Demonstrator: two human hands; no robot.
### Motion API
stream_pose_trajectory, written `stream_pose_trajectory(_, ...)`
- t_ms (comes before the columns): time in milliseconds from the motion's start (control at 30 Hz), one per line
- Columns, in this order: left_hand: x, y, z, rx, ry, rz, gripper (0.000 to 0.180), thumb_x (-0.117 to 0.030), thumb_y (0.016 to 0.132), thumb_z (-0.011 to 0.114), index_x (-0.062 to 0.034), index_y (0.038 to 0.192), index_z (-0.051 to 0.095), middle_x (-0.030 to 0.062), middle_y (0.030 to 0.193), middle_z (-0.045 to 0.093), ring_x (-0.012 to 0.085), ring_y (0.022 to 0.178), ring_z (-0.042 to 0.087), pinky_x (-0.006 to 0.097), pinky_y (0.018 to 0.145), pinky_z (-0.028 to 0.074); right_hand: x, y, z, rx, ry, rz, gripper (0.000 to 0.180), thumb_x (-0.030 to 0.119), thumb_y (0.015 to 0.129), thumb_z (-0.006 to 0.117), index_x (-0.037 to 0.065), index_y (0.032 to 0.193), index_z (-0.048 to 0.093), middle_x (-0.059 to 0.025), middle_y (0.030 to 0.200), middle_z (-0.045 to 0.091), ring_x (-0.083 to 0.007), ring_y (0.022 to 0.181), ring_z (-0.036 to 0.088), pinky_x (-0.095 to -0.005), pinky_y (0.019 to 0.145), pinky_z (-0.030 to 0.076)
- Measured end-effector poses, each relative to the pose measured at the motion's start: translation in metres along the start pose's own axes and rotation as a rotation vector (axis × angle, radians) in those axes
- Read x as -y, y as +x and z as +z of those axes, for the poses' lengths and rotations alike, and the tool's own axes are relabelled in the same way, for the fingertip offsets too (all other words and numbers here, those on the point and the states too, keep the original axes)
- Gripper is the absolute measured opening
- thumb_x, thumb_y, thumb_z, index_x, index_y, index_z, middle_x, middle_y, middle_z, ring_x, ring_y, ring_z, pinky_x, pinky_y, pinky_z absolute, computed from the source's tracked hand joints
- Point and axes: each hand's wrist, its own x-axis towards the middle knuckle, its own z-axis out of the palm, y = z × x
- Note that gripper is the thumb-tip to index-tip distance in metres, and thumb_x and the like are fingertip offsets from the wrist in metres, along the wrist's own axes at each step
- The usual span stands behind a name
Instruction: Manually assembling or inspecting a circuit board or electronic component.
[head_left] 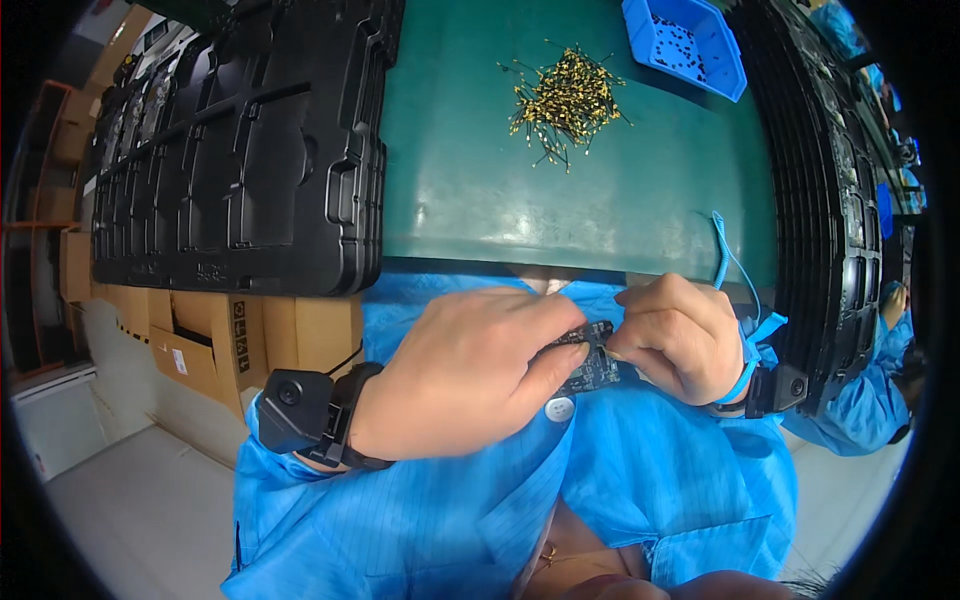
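Item: small dark circuit board (590, 362), at picture centre, held over the blue smock (640, 470) just below the green table (480, 200) edge. Left hand (470, 375) closed around its left end; right hand (680, 335) pinching its right edge with fingertips. Pile of yellow pin components (568, 100) at 12 o'clock; blue bin (735, 70) at 1 o'clock; black trays (240, 150) at 10 o'clock.
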Motion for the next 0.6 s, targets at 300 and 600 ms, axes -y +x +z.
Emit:
stream_pose_trajectory(300, -0.0045, -0.0026, 0.0008, -0.022, 0.042, 0.046, 0.012, -0.010, 0.076, 0.061, -0.0009, 0.083, 0.057, 0.0128, 0.070, 0.058, 0.0298, 0.063, 0.056, 0.036, 0.054, 0.042, -0.0016, -0.0043, -0.0003, -0.006, -0.056, -0.155, 0.024, 0.007, 0.063, 0.059, -0.003, 0.084, 0.059, -0.0132, 0.076, 0.055, -0.0241, 0.060, 0.058, -0.0319, 0.052, 0.049)
stream_pose_trajectory(600, -0.0052, -0.0023, 0.0045, -0.089, 0.024, 0.094, 0.012, -0.010, 0.076, 0.062, -0.0011, 0.082, 0.057, 0.0119, 0.069, 0.057, 0.0289, 0.061, 0.056, 0.035, 0.053, 0.043, 0.0008, -0.0031, 0.0015, -0.057, -0.109, -0.214, 0.023, 0.007, 0.062, 0.060, -0.004, 0.081, 0.059, -0.0130, 0.071, 0.056, -0.0229, 0.059, 0.059, -0.0351, 0.064, 0.055)
